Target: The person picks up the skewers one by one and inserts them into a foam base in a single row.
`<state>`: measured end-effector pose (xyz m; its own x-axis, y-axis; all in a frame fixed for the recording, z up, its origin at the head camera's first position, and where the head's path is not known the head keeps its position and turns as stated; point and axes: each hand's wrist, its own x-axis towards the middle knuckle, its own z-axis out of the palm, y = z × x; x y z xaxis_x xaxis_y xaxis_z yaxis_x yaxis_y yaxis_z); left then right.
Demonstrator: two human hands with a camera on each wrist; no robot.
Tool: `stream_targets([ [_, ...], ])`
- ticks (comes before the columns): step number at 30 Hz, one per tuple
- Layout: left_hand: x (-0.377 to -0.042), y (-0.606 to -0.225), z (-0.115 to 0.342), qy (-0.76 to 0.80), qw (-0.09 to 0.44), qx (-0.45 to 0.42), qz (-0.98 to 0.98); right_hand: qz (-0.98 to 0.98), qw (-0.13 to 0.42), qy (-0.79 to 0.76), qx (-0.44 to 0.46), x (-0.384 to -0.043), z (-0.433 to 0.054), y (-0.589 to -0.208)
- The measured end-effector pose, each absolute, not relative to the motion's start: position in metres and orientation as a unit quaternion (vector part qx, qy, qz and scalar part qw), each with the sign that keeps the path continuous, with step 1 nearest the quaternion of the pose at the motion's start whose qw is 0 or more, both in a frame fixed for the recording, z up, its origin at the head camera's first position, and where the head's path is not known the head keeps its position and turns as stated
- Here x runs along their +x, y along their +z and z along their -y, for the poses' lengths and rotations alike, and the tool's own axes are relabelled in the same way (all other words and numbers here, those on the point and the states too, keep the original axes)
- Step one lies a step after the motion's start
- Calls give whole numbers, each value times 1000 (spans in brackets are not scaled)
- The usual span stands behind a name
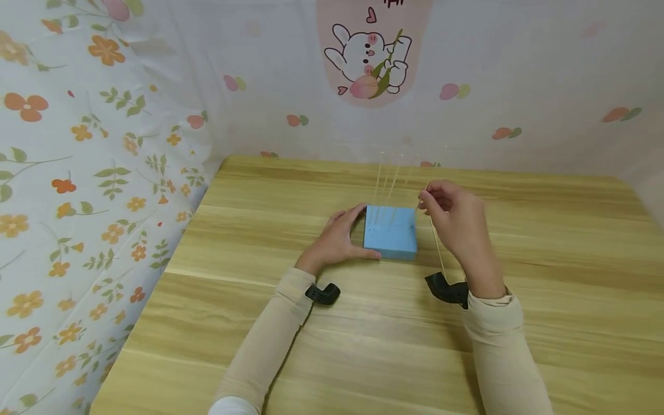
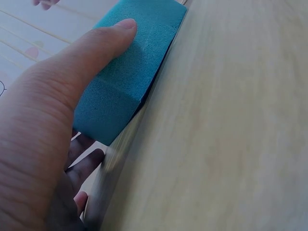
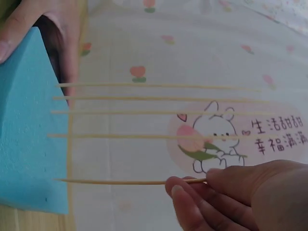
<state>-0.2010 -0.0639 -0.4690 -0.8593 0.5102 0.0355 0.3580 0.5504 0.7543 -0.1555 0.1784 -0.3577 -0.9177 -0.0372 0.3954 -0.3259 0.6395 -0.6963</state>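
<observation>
A light blue foam block (image 1: 389, 230) lies on the wooden table. My left hand (image 1: 334, 239) grips its left side, with the thumb (image 2: 103, 45) against the front face and the other fingers round behind. Several thin wooden skewers (image 3: 144, 99) stand in the block's top in a row. Between thumb and fingertips, my right hand (image 1: 459, 225) pinches another skewer (image 3: 115, 182) just right of that row. Its tip meets the block's top in the right wrist view, near a few small dark holes (image 3: 45, 198).
Black curved mounts (image 1: 324, 294) sit on both wrists. Behind the table (image 1: 544, 323) hangs a pale cloth (image 1: 259, 63) with a rabbit and tulips printed on it. A flowered cloth (image 1: 78, 230) borders the left side.
</observation>
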Motion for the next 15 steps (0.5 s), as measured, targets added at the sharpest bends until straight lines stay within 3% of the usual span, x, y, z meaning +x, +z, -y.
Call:
stream_targets([
  [15, -200, -468, 64, 404, 95, 234, -879, 880, 197, 412, 129, -159, -167, -364],
])
